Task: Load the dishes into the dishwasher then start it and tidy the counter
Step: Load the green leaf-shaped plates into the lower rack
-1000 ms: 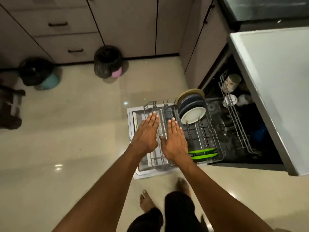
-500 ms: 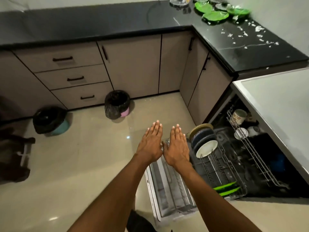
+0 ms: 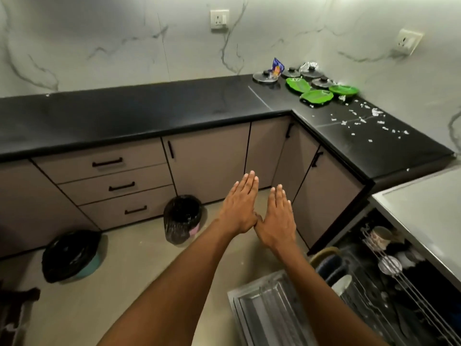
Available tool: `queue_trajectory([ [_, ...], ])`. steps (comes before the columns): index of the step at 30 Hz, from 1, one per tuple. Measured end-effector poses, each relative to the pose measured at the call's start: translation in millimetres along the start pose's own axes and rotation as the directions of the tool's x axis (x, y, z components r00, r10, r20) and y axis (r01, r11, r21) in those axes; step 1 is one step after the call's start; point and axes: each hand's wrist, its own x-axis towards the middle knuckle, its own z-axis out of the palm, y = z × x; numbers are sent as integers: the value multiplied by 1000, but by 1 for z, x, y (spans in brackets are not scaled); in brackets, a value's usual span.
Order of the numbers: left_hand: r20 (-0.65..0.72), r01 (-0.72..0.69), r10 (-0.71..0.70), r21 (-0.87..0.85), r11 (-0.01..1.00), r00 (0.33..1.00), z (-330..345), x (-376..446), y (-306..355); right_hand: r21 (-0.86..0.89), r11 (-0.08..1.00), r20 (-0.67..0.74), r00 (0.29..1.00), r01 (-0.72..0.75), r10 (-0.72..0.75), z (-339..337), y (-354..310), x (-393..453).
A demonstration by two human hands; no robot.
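My left hand (image 3: 240, 206) and my right hand (image 3: 276, 217) are stretched out flat side by side in mid-air, fingers straight, thumbs touching, holding nothing. Below right, the dishwasher door (image 3: 267, 313) lies open and the lower rack (image 3: 364, 303) holds upright plates (image 3: 331, 268). A cup (image 3: 379, 236) sits in the upper rack. On the black counter (image 3: 154, 113) in the far corner lie three green plates (image 3: 315, 96) and several steel lids (image 3: 265, 76). White scraps (image 3: 366, 121) are strewn over the counter's right run.
Two bins lined with black bags stand on the floor: one (image 3: 182, 218) by the cabinets, one (image 3: 71, 255) at the left. Drawers with black handles (image 3: 107, 162) line the left cabinets. A pale worktop (image 3: 429, 208) covers the dishwasher. A blue packet (image 3: 277, 67) leans against the wall.
The view has tilted up from the dishwasher rack to the counter and wall. Both flat hands have lifted away from the rack into mid-air.
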Motion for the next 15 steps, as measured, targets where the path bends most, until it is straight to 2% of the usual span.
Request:
queue_trajectory([
  [8, -54, -140, 144, 71, 988, 988, -50, 104, -98, 1, 999, -125, 992, -34, 34, -3, -67, 123],
  [15, 7, -241, 241, 59, 969, 971, -94, 192, -183, -26, 993, -141, 983, -119, 114, 9, -126, 219],
])
